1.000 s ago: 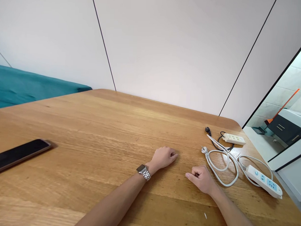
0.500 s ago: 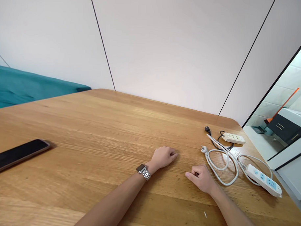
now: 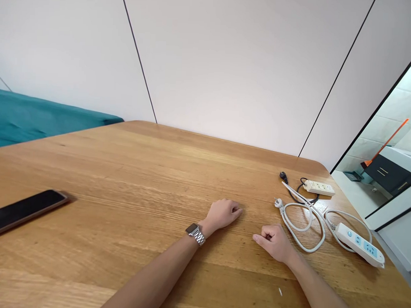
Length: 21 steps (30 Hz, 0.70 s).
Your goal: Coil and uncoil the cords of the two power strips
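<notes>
My left hand (image 3: 223,213) rests on the wooden table (image 3: 151,170) with its fingers curled into a loose fist, and a watch (image 3: 196,233) with a metal band is on that wrist. To its right lies my right hand (image 3: 274,242), also closed, thumb against the curled fingers; nothing shows in either. Just beyond the right hand are a white plug (image 3: 279,204) and looped white cable, leading to a white power strip (image 3: 360,245) with blue socket panels. Behind it sits a cream power strip (image 3: 319,188) with a black cable and black plug (image 3: 284,177).
A dark-screened phone (image 3: 24,211) lies at the table's left. A teal sofa back (image 3: 48,117) stands beyond the far left edge, and a white panelled wall (image 3: 228,69) runs behind. At right, a doorway shows an orange-handled broom (image 3: 388,142) and a dark cabinet (image 3: 387,174).
</notes>
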Tool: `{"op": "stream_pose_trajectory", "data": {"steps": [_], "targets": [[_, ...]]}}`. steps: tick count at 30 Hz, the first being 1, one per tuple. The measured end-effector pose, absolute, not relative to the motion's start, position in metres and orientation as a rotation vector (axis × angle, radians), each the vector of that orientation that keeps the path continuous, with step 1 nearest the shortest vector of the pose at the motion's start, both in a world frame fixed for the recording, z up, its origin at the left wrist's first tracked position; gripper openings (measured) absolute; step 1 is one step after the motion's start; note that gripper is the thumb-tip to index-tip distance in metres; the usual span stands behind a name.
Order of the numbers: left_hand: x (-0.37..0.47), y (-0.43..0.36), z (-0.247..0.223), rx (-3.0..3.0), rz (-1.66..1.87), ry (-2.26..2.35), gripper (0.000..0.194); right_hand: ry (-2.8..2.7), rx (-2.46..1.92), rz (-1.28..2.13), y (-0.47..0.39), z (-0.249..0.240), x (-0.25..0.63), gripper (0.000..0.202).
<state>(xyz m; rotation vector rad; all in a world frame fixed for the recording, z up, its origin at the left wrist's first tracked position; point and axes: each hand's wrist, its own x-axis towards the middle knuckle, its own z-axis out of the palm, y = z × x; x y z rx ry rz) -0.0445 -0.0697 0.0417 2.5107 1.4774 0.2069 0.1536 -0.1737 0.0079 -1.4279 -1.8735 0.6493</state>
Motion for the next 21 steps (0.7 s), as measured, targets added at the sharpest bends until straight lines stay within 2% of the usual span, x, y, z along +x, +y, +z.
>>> {"op": "stream_pose_trajectory", "data": {"steps": [21], "targets": [[-0.0436, -0.0732, 0.0482, 2.502, 0.173, 1.487, 0.036, -1.871, -1.431, 0.652, -0.1744, 0.0123, 0.1524, 0.045]]}}
